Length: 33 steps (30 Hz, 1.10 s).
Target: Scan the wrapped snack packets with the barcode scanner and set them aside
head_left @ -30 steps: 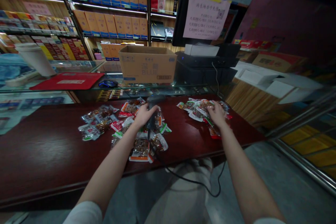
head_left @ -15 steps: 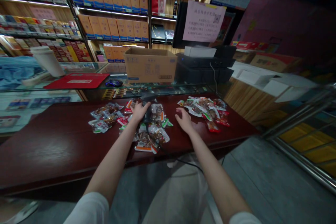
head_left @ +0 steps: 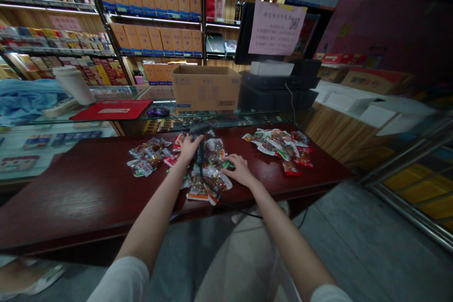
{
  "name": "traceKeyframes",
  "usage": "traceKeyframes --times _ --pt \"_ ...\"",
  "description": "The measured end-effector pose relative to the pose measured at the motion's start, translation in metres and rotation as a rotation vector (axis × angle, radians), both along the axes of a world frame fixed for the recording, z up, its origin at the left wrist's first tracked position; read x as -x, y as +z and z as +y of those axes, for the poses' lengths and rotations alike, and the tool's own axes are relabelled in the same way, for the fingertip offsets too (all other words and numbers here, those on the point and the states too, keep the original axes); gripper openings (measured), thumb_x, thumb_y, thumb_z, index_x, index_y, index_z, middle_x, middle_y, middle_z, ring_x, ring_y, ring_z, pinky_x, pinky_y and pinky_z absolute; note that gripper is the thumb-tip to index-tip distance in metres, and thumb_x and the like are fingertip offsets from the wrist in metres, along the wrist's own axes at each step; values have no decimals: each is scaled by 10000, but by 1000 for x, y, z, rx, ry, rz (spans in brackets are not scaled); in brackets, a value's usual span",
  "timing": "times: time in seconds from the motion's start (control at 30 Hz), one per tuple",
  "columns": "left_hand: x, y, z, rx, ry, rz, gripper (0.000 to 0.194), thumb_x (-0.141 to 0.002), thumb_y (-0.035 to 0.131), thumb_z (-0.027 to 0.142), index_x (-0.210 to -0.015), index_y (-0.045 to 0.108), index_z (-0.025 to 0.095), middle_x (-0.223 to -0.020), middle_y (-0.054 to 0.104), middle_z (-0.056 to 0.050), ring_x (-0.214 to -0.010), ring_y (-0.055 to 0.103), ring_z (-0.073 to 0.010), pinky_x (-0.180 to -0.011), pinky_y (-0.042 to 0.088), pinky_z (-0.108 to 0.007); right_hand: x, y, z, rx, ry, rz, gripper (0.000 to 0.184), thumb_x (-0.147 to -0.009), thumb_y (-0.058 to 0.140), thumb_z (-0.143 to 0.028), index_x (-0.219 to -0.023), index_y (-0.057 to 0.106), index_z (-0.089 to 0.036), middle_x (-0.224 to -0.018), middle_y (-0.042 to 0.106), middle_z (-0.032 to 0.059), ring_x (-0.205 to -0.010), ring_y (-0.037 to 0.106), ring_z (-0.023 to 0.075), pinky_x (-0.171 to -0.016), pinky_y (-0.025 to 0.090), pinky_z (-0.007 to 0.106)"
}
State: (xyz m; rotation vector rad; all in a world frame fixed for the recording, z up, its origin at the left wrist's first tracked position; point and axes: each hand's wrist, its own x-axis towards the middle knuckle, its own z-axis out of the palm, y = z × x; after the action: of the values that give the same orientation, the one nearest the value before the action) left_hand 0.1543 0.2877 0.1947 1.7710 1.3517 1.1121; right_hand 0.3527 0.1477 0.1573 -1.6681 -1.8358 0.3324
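My left hand is over the middle heap of snack packets. Its thumb lies across the black barcode scanner, whose cable trails over the packets toward me; the grip of the other fingers is partly hidden. At the right side of this heap, my right hand has its thumb and fingers apart around the corner of a green-edged snack packet, which rests among the others. Clear and red packets form a left pile, and a bigger right pile has red ones at its near side.
Behind the dark red table runs a glass counter holding a cardboard box, a mouse, a red mat and a white cup. A monitor bears a paper notice. A metal rail stands at right.
My right hand has moved left and nearer to me, from bare table to the green-edged packet. My left hand stays by the scanner, and the view has shifted slightly.
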Motion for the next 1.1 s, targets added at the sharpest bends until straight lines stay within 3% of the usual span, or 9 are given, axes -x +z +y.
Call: traceKeyframes --times 0.13,0.2,0.3,0.37,0.53,0.63,0.77,0.9,1.1 --pt "-21 5 1 18 -32 -5 273 -768 607 440 -865 693 199 -1000 736 -104 -1274 487 -337 -1138 174 -509 0 0 9 69 -49 -83 403 -797 687 -444 -1158 614 -281 -1173 608 68 -1096 522 289 -908 344 430" --pt "-30 5 2 52 -64 -33 285 -755 610 463 -823 681 196 -930 739 -104 -1225 530 -335 -1124 216 -505 -4 2 12 89 -59 -109 402 -803 677 -460 -1150 603 -271 -1175 603 75 -1097 519 293 -898 344 427" --pt "-41 0 3 131 -144 -130 382 -710 624 553 -779 654 178 -795 720 -94 -990 642 -301 -965 423 -438 -10 5 14 113 -84 -109 345 -815 661 -458 -1088 606 -254 -1187 603 82 -1100 514 298 -893 346 430" --pt "-47 -5 4 161 -195 -175 445 -687 622 604 -773 643 168 -742 701 -83 -836 659 -263 -826 488 -380 -10 8 16 114 -110 -87 335 -807 668 -464 -1055 604 -249 -1179 611 82 -1096 517 302 -895 350 433" --pt "-60 -9 6 159 -301 -202 457 -655 648 602 -738 621 154 -687 653 -48 -664 598 -186 -639 473 -288 -5 8 35 90 -89 -54 606 -770 696 -501 -1287 509 -246 -1212 608 125 -1092 535 323 -906 366 443" --pt "-62 -9 5 153 -326 -222 450 -653 666 586 -748 616 150 -671 627 -31 -629 565 -162 -592 449 -265 -10 3 49 128 -78 -48 529 -748 726 -442 -1202 577 -214 -1131 617 121 -1067 546 301 -904 385 414" --pt "-60 -9 -1 204 -336 -285 470 -689 642 608 -773 611 147 -645 610 -24 -590 551 -154 -556 436 -263 -32 -6 58 50 -76 95 321 -716 741 -333 -981 622 -197 -966 591 50 -913 571 213 -823 428 324" --pt "-57 -3 -11 168 -327 -267 463 -668 680 589 -783 626 144 -668 619 -20 -607 561 -150 -550 428 -247 -58 -11 59 -93 -109 293 116 -717 667 -284 -779 613 -203 -802 577 11 -790 552 189 -761 433 309" --pt "-55 3 -18 208 -335 -338 523 -625 700 624 -795 630 135 -633 607 -3 -560 543 -137 -522 418 -240 -79 -16 55 -269 -342 754 197 -633 685 -356 -725 615 -196 -739 615 4 -735 554 184 -713 453 307"
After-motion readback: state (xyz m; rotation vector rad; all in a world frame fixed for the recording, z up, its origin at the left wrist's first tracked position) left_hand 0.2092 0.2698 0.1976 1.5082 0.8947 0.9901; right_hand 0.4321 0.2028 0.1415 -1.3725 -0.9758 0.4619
